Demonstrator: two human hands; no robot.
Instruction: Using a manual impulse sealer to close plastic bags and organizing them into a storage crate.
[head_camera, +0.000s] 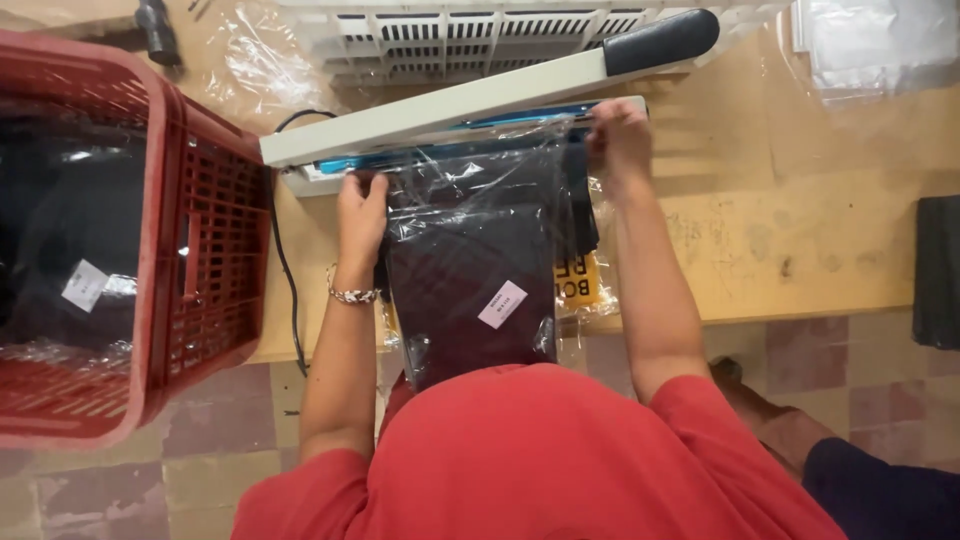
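Glossy clear plastic bag (470, 215), dark matt cloth inside; worn wood table (780, 240); red plastic crate (215, 240).

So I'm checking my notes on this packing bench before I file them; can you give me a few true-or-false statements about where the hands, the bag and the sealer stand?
1. Both hands, left hand and right hand, hold the top edge of the clear plastic bag with dark folded cloth inside. True.
2. The bag's open end lies at the cream-coloured bar sealer with a black handle grip, whose arm is raised. True.
3. The red plastic lattice basket stands to the person's right. False: it stands to the left.
4. The left wrist is bare. False: it wears a beaded bracelet.
5. The bag bears a small white label. True.
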